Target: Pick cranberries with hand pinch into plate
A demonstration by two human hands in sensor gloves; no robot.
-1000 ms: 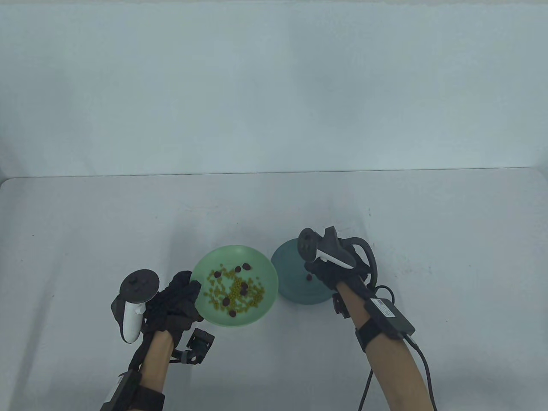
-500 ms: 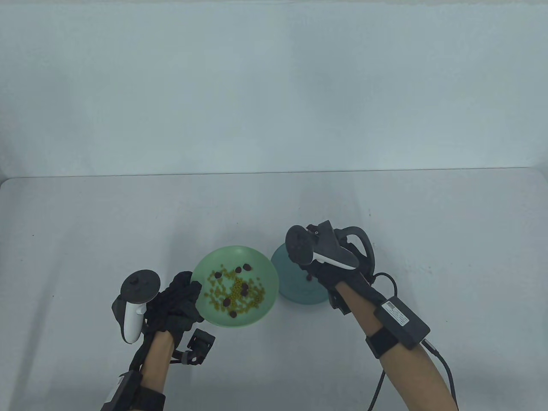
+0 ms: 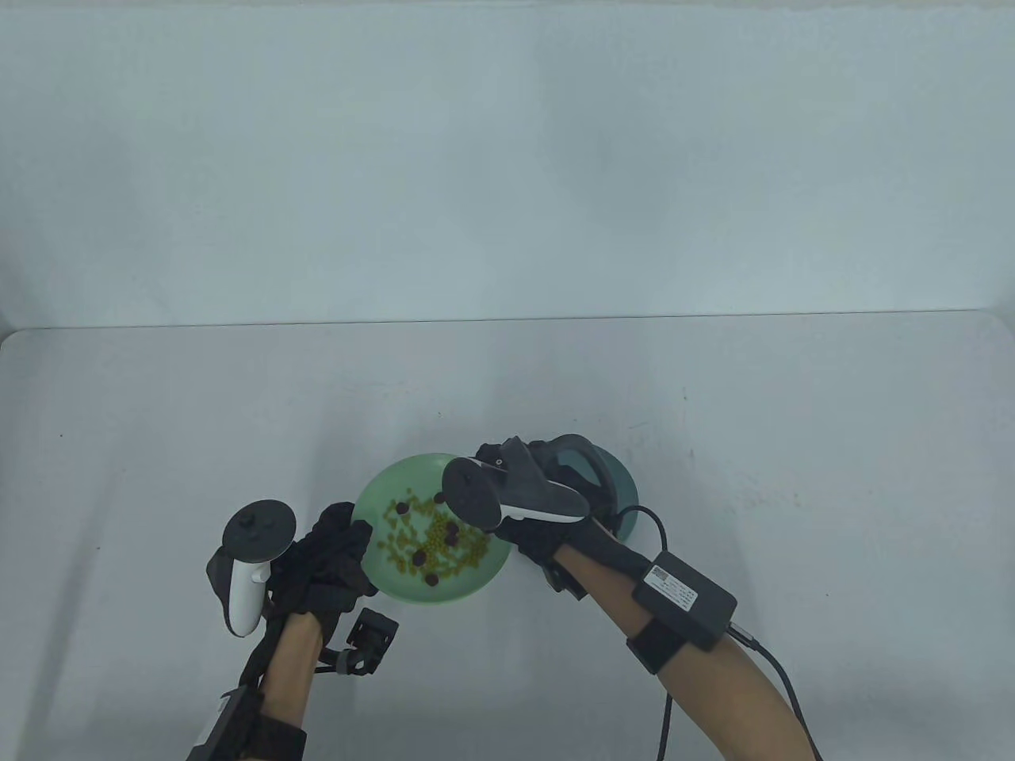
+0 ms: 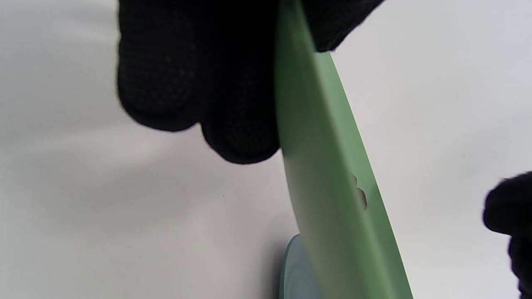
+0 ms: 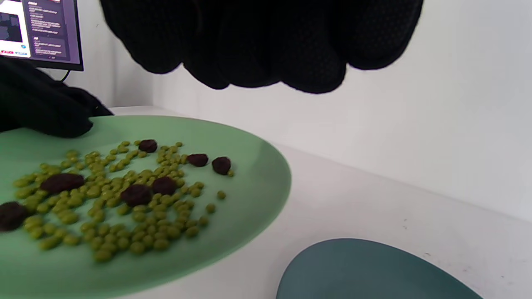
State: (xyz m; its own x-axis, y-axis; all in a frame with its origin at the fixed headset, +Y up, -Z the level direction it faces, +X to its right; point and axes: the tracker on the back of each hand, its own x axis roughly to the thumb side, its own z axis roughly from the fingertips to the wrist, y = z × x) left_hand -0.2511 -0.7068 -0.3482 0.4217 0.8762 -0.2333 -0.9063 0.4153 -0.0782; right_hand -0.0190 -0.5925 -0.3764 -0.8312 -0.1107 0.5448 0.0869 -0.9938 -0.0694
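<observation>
1. My left hand (image 3: 329,559) grips the near-left rim of the light green plate (image 3: 373,495); in the left wrist view its fingers (image 4: 232,104) lie under the rim and a thumb clamps from above, with the plate (image 4: 328,178) seen edge-on.
2. The green plate looks raised and tilted off the white table (image 3: 158,444) in the wrist views, though I cannot tell how far.
3. On it lie the cranberries (image 5: 137,194), dark red and wrinkled, scattered through a spread of small green peas (image 5: 104,199); several cranberries (image 3: 450,533) also show in the table view near the plate's middle.
4. My right hand (image 3: 555,539) hangs over the right side of the green plate, its tracker (image 3: 507,495) covering that edge from above.
5. In the right wrist view the right hand's fingers (image 5: 266,41) hang bunched together above the peas, touching nothing I can see; whether they pinch a berry I cannot tell.
6. The dark teal plate (image 3: 626,487) sits on the table just right of the green one, mostly hidden under my right hand; the part of the teal plate (image 5: 365,270) seen from the right wrist shows no berries.
7. A monitor (image 5: 45,33) glows at the top-left corner of the right wrist view.
</observation>
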